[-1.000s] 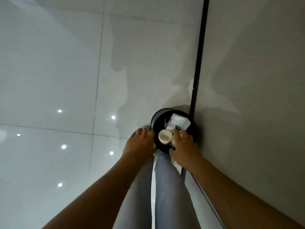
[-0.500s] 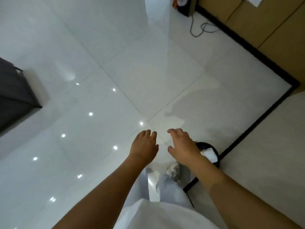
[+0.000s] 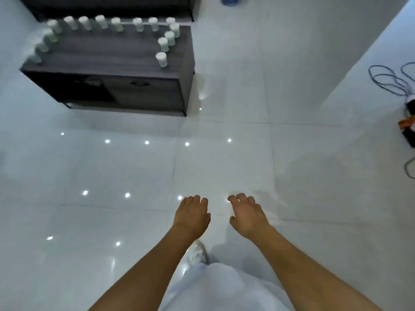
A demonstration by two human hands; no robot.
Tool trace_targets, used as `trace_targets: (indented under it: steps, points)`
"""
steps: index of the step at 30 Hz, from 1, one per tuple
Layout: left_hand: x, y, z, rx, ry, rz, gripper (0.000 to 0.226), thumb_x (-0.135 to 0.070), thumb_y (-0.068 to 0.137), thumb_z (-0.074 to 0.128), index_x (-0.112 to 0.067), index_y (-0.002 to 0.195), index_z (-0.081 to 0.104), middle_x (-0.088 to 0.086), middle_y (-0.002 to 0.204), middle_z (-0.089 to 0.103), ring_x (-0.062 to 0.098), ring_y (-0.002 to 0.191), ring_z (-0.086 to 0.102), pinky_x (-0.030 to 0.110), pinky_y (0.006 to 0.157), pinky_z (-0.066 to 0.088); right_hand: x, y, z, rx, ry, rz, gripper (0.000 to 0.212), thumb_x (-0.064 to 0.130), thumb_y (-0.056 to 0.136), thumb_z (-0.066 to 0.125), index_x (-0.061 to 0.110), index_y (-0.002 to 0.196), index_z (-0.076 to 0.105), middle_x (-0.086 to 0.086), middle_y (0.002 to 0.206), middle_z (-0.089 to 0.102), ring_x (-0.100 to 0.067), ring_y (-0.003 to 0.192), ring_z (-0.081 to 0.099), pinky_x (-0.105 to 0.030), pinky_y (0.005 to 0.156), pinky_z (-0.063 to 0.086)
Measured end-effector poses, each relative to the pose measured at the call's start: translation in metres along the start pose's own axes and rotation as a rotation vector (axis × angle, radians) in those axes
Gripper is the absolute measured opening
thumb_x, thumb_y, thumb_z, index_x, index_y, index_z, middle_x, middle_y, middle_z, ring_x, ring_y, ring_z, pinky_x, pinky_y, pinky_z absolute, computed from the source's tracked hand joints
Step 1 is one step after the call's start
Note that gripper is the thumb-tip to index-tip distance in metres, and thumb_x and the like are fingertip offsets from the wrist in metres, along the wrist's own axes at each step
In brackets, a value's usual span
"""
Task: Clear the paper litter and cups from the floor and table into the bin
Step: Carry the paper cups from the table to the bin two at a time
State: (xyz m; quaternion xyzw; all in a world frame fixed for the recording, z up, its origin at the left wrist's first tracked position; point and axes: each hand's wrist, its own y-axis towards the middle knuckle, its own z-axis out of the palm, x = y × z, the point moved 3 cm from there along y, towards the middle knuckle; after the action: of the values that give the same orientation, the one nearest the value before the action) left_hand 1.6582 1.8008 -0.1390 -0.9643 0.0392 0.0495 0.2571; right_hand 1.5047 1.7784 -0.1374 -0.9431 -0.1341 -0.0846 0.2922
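Head view showed both hands held out in front, palms down, above the floor [image 3: 224, 153]. The left hand [image 3: 192, 215] had its fingers loosely bent and close together, holding nothing. The right hand [image 3: 247, 215] lay just beside it, apart from it, with fingers slightly spread and drooping at the tips, also holding nothing. Neither hand touched anything.

Below the left forearm a shoe [image 3: 197, 253] stood on the glossy white tiles, and pale clothing [image 3: 224, 288] filled the bottom middle of the view. Small bright ceiling-light reflections dotted the tiles ahead and to the left of the hands.

Well away from the hands, at upper left, stood a dark wooden table [image 3: 116, 57]. White cups [image 3: 161, 59] stood upright on its top: a row along the far edge, a line down the left edge, and a short run coming toward the front near the right edge. The view was too blurred and distant to tell what, if anything, the cups held. The table's front showed a dark open compartment [image 3: 76, 88] on the left; its contents could not be made out.

At far right, coiled cables [image 3: 388, 79] lay on the floor beside a white wall [image 3: 370, 52]. No bin appeared in view.
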Motion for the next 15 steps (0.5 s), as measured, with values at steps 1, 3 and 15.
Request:
trace_targets:
  steps: [1, 3, 15]
  points:
    - [0.034, -0.003, -0.006, 0.002, -0.019, -0.049, 0.041, -0.035, 0.098, 0.039, -0.012, 0.132, 0.043, 0.007, 0.129, 0.05, 0.026, 0.119, 0.046, 0.033, 0.104, 0.033, 0.03, 0.017, -0.005, 0.011, -0.023, -0.04, 0.054, 0.017, 0.091, 0.05, 0.02, 0.143, 0.033, -0.006, 0.141, 0.04, -0.028, 0.123, 0.042, -0.036, 0.096, 0.042]
    - [0.09, -0.009, -0.015, 0.018, -0.062, -0.129, 0.042, -0.035, 0.098, 0.039, -0.012, 0.133, 0.042, 0.008, 0.13, 0.049, 0.026, 0.12, 0.045, 0.033, 0.104, 0.033, 0.083, 0.045, -0.012, 0.035, -0.068, -0.114, 0.055, 0.016, 0.09, 0.049, 0.02, 0.142, 0.033, -0.006, 0.139, 0.04, -0.028, 0.122, 0.042, -0.036, 0.093, 0.041]
    - [0.297, 0.034, -0.067, 0.0, -0.225, -0.43, 0.039, -0.035, 0.098, 0.039, -0.012, 0.13, 0.044, 0.007, 0.124, 0.05, 0.025, 0.115, 0.048, 0.032, 0.099, 0.036, 0.26, 0.211, -0.068, 0.142, -0.229, -0.38, 0.055, 0.017, 0.09, 0.05, 0.024, 0.142, 0.033, -0.004, 0.139, 0.04, -0.025, 0.122, 0.041, -0.034, 0.094, 0.04]
